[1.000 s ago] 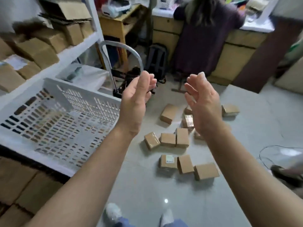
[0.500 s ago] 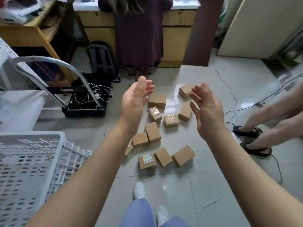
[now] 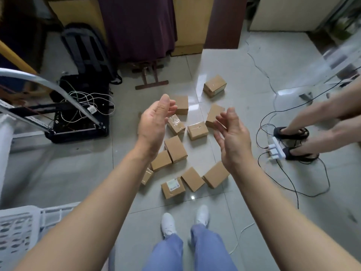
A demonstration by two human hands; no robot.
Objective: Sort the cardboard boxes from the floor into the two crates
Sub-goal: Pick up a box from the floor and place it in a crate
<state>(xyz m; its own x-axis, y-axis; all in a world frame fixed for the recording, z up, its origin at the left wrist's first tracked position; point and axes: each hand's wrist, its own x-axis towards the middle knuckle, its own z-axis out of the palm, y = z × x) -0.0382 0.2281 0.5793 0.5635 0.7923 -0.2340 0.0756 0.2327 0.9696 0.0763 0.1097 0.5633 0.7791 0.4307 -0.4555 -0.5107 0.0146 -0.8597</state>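
Bare floor (image 3: 244, 106) around boxes (image 3: 175, 151); cables (image 3: 293, 184) crowd right.

The pale tiled floor (image 3: 68, 173) carries a loose cluster of small cardboard boxes (image 3: 175, 148) in the middle of the frame, several of them touching. One lone box (image 3: 214, 88) sits apart toward the upper centre, and a labelled box (image 3: 172, 187) lies nearest the bottom. A white slotted crate (image 3: 19, 227) stands at the lower left. A black frame (image 3: 78, 122) tangled with white wires rests at the left, and a white power strip (image 3: 276, 150) with black cables (image 3: 324, 184) lies at the right
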